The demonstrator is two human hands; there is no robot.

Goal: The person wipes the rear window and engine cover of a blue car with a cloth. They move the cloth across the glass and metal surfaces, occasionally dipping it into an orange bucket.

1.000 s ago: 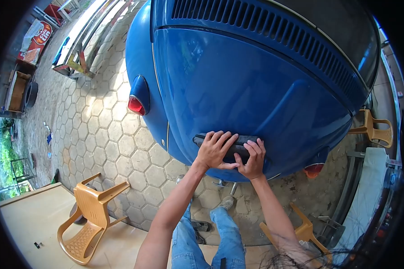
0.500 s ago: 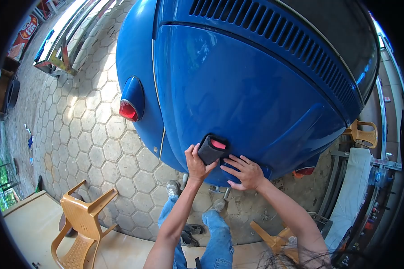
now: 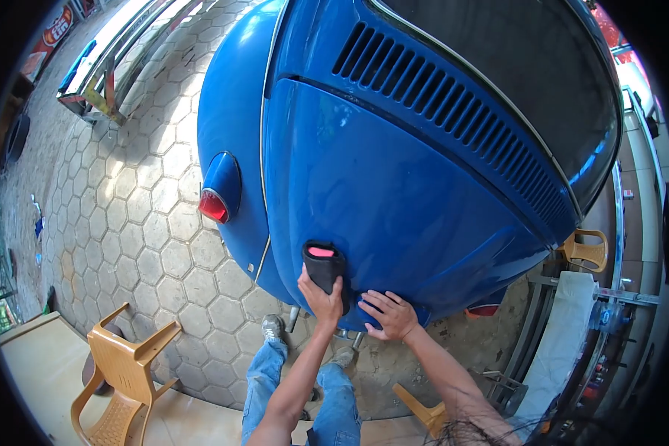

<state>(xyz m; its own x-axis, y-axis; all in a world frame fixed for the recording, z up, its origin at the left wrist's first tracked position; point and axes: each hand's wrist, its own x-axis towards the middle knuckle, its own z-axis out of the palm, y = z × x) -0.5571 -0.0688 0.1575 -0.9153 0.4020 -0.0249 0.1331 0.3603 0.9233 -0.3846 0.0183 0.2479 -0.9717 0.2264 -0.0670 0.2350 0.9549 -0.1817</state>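
Observation:
A blue car [image 3: 394, 171] with a slatted vent [image 3: 446, 100] and a dark rear window fills the middle and right of the view. My left hand [image 3: 322, 299] is closed round a black cloth-like pad [image 3: 324, 275] with a pink piece showing at its top end, held against the lower part of the curved blue panel. To its right, my right hand [image 3: 391, 316] rests on the lower edge of the same panel, fingers spread, holding nothing. A red tail light [image 3: 214, 206] sits on the fender to the left.
A tan plastic chair [image 3: 123, 364] stands at the lower left, another chair [image 3: 586, 251] at the right. Hexagonal pavers [image 3: 156, 238] cover the ground. A metal frame [image 3: 104, 97] stands upper left; a cloth-covered bench [image 3: 554, 342] is at the right.
My left hand and the black pad have moved left and slightly down across the panel, and the pad is more upright. My right hand has shifted left and lower. The whole view has shifted.

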